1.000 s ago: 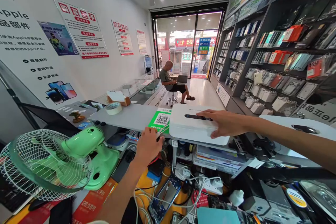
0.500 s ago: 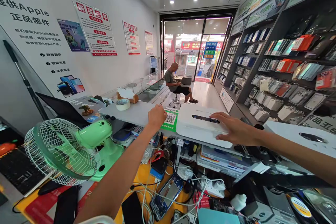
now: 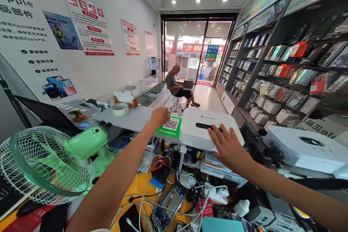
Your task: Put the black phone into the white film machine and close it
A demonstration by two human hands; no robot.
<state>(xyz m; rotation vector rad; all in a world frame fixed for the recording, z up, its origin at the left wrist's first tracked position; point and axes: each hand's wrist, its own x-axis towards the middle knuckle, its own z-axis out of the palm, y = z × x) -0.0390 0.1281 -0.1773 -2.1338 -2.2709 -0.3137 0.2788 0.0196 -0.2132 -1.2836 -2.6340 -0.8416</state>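
right hand (image 3: 227, 146): lying flat on the near right part of the white box (image 3: 209, 128), fingers spread across its dark oval window. Palm down, grip released, not wrapped around anything.
left hand (image 3: 160, 116): reached out to the far edge of the green QR card (image 3: 171, 126), fingers curled into a loose fist. Can't tell if it's actually pinching anything.
white box: sits on the raised grey tabletop (image 3: 133, 117), just right of the QR card, small grey lettering on the lid that's too tiny to read.
green QR card: black QR code on white, green border, lying flat.
tape roll (image 3: 120, 109): further left on the same tabletop, well apart from both hands.
green fan (image 3: 58, 161): near left, mint coloured, wire cage.
wall posters (image 3: 88, 23): red and white Chinese text; big wall lettering includes "Apple".
second white box (image 3: 307, 148): right side, same dark oval on top.
person on stool (image 3: 176, 87): far back by the glass door.
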